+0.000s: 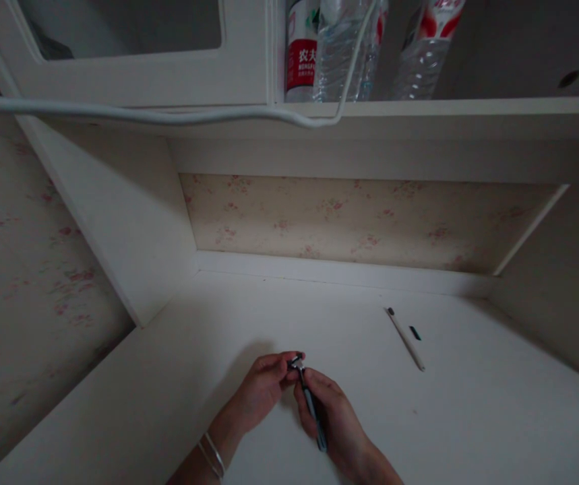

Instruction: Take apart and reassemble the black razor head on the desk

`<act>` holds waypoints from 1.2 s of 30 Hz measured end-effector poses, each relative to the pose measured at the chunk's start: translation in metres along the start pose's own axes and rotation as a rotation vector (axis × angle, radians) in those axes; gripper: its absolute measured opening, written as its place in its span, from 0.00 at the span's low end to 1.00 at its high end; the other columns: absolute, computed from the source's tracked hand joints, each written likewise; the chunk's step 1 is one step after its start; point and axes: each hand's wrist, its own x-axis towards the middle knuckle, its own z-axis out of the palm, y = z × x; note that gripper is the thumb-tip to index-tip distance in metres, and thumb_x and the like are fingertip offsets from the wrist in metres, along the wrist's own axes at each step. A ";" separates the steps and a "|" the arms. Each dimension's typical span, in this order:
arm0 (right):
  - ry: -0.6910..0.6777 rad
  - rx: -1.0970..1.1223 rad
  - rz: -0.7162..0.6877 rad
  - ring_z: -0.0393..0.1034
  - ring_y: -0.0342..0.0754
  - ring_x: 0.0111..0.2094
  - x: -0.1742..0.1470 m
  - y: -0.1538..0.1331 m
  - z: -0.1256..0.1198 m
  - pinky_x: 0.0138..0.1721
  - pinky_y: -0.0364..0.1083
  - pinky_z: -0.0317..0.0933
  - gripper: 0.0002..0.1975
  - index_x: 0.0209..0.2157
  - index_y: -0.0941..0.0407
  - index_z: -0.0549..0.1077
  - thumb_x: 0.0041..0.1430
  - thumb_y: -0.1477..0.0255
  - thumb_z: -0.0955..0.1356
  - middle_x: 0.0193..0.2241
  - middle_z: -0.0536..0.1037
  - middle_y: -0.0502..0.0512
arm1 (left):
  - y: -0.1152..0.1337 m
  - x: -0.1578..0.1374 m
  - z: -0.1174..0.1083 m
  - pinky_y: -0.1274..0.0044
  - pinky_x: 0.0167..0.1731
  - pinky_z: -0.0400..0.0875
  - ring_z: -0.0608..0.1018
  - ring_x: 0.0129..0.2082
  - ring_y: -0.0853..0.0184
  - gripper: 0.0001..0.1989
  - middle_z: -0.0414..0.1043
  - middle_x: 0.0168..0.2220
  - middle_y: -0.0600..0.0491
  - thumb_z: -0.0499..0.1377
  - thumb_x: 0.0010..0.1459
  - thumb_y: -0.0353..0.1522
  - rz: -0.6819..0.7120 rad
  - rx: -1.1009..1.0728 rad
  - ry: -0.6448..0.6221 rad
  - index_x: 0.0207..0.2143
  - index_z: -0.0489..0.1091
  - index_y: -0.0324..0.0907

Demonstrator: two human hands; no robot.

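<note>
A razor (312, 409) with a slim dark-and-silver handle and a forked, T-shaped head is held between my two hands, above the white desk (228, 313). My right hand (337, 411) is closed round the handle, which points down toward me. At the top end, my left hand (263, 387) pinches the head between thumb and fingers. Its fingertips partly hide the head, so I cannot tell whether a blade cartridge is fitted. To the right lie a pale slim stick with a dark end (406, 342), perhaps a pen or a toothbrush, and a small dark strip (415, 333).
Plastic water bottles (342, 57) stand on the shelf overhead. A thick white cable (168, 117) runs across in front of the shelf edge. White side panels (132, 209) enclose the desk on both sides, with flowered wallpaper (337, 219) behind.
</note>
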 end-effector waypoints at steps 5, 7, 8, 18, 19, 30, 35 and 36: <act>-0.001 -0.045 -0.021 0.48 0.37 0.12 0.000 -0.001 0.001 0.15 0.39 0.41 0.21 0.23 0.58 0.67 0.56 0.54 0.66 0.13 0.63 0.45 | 0.002 0.000 0.003 0.70 0.43 0.65 0.76 0.38 0.63 0.10 0.75 0.45 0.44 0.66 0.50 0.34 -0.003 -0.009 0.025 0.35 0.77 0.39; 0.004 -0.076 -0.036 0.47 0.37 0.13 0.001 0.001 0.000 0.16 0.39 0.42 0.22 0.24 0.58 0.67 0.56 0.53 0.65 0.13 0.63 0.45 | 0.004 -0.001 0.006 0.70 0.43 0.65 0.76 0.37 0.63 0.10 0.75 0.44 0.44 0.65 0.50 0.34 -0.015 -0.019 0.040 0.35 0.77 0.39; 0.010 -0.091 -0.045 0.47 0.37 0.13 0.001 0.002 0.000 0.17 0.39 0.43 0.22 0.24 0.58 0.67 0.56 0.53 0.65 0.14 0.63 0.45 | 0.004 -0.001 0.007 0.70 0.42 0.65 0.76 0.38 0.63 0.10 0.75 0.44 0.44 0.65 0.50 0.34 -0.022 -0.023 0.047 0.36 0.77 0.39; 0.047 -0.508 -0.198 0.49 0.40 0.16 0.007 0.011 -0.002 0.19 0.40 0.45 0.25 0.24 0.56 0.63 0.61 0.50 0.58 0.15 0.59 0.44 | 0.006 0.000 0.003 0.71 0.44 0.64 0.74 0.37 0.64 0.11 0.76 0.40 0.46 0.65 0.50 0.33 0.001 -0.049 0.036 0.37 0.77 0.39; 0.053 -0.522 -0.200 0.49 0.40 0.16 0.007 0.012 -0.003 0.18 0.40 0.44 0.24 0.24 0.56 0.63 0.61 0.50 0.58 0.16 0.58 0.44 | 0.006 -0.001 0.003 0.71 0.44 0.63 0.74 0.37 0.64 0.10 0.76 0.39 0.47 0.65 0.50 0.32 0.005 -0.058 0.025 0.37 0.77 0.39; -0.027 -0.593 -0.262 0.52 0.42 0.22 0.007 0.020 -0.008 0.23 0.41 0.47 0.20 0.32 0.56 0.71 0.61 0.54 0.61 0.21 0.60 0.47 | 0.013 -0.005 -0.007 0.71 0.44 0.64 0.73 0.45 0.62 0.04 0.76 0.43 0.48 0.65 0.49 0.26 0.062 -0.138 -0.108 0.29 0.78 0.42; -0.073 -0.597 -0.270 0.52 0.42 0.22 0.008 0.017 -0.008 0.22 0.41 0.48 0.21 0.36 0.57 0.71 0.62 0.53 0.60 0.21 0.60 0.47 | 0.014 -0.005 -0.004 0.72 0.43 0.65 0.75 0.41 0.64 0.04 0.76 0.43 0.47 0.64 0.50 0.27 0.055 -0.147 -0.099 0.30 0.78 0.41; -0.078 -0.597 -0.274 0.52 0.42 0.22 0.008 0.016 -0.008 0.22 0.41 0.48 0.21 0.36 0.57 0.71 0.62 0.53 0.60 0.20 0.60 0.47 | 0.014 -0.005 -0.004 0.72 0.43 0.65 0.75 0.41 0.64 0.04 0.76 0.44 0.46 0.64 0.50 0.27 0.047 -0.144 -0.090 0.31 0.78 0.41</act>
